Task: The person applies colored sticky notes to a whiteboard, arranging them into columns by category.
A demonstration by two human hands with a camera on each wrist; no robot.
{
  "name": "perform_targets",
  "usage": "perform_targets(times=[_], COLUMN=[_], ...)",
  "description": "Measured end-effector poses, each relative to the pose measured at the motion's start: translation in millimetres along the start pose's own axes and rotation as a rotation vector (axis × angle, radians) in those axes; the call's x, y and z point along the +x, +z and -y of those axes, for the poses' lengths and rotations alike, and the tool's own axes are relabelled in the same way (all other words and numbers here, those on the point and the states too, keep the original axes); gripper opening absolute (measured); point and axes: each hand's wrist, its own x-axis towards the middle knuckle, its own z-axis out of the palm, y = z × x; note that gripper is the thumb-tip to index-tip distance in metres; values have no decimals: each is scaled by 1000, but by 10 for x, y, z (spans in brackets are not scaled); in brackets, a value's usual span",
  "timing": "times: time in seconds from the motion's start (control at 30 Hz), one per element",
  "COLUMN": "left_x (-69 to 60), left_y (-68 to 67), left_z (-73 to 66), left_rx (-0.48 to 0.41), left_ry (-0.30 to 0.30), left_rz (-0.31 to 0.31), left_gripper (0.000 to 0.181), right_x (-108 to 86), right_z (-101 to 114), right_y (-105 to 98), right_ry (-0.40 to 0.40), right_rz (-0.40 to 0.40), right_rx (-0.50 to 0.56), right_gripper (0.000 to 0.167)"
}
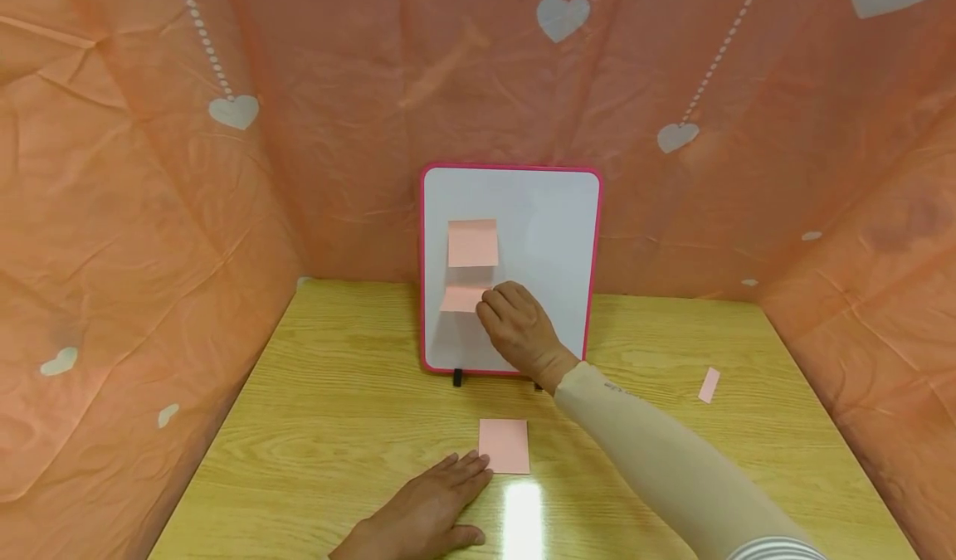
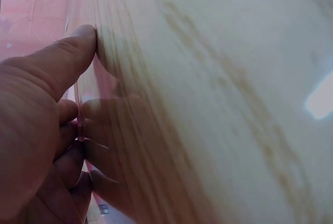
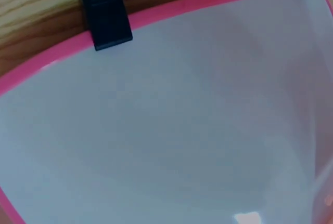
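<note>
A whiteboard [image 1: 548,236] with a pink frame stands upright on the table, and one pink sticky note [image 1: 473,243] is on its upper left part. Below that, a second pink sticky note [image 1: 461,299] tilts outward from the board. My right hand [image 1: 523,332] has curled fingers and holds this lower note at its right end; the fingertips are partly hidden. The right wrist view shows only the board's lower part. My left hand [image 1: 426,506] lies flat on the table, fingertips touching the left edge of a pink sticky note pad [image 1: 504,446].
A narrow pink paper strip [image 1: 709,385] lies on the wooden table [image 1: 336,427] at the right. Black stand feet [image 3: 105,11] hold the board's bottom edge. Orange cloth [image 1: 358,129] with white hearts hangs behind and at both sides.
</note>
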Motion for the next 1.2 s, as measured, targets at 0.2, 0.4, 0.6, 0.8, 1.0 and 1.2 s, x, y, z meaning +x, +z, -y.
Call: perform_targets(times=[0.2, 0.4, 0.6, 0.8, 1.0, 1.2], left_x=[0, -2, -4, -5, -2, -6], left_y=[-4, 8, 14, 12, 14, 16], left_z=[-6, 1, 8, 16, 18, 19], left_rx=[18, 13, 10, 2, -7, -7], left_ry=[6, 9, 11, 12, 11, 13], left_rz=[-5, -10, -17, -18, -13, -17], left_gripper=[75, 74, 75, 74, 74, 74], right_x=[7, -2, 2, 5, -21, -82], right_z=[-6, -11, -14, -22, -27, -12], right_y=[14, 23, 25, 56, 71, 93], right_ry=[1, -2, 2, -5, -3, 11], right_rz=[10, 19, 14, -1, 16, 72], right_rx=[16, 6, 13, 16, 13, 6], right_gripper=[20, 22, 23, 22, 23, 22])
